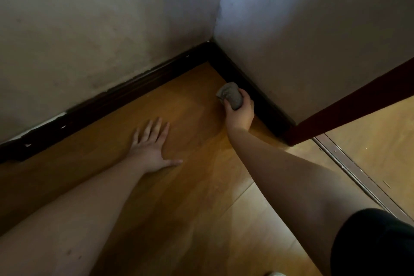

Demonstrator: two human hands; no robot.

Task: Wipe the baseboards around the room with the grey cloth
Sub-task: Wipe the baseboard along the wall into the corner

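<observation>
A dark baseboard (116,98) runs along the foot of the left wall into the room's corner, and a second dark baseboard (266,105) continues along the right wall. My right hand (240,114) grips a bunched grey cloth (229,95) right beside the right wall's baseboard, a short way out from the corner. My left hand (152,148) lies flat on the wooden floor with its fingers spread, holding nothing.
The orange-brown wooden floor (201,186) fills the foreground. A reddish door frame (349,103) ends the right wall, with a metal threshold strip (358,177) beyond it. The left wall's paint is chipped just above the baseboard (56,117).
</observation>
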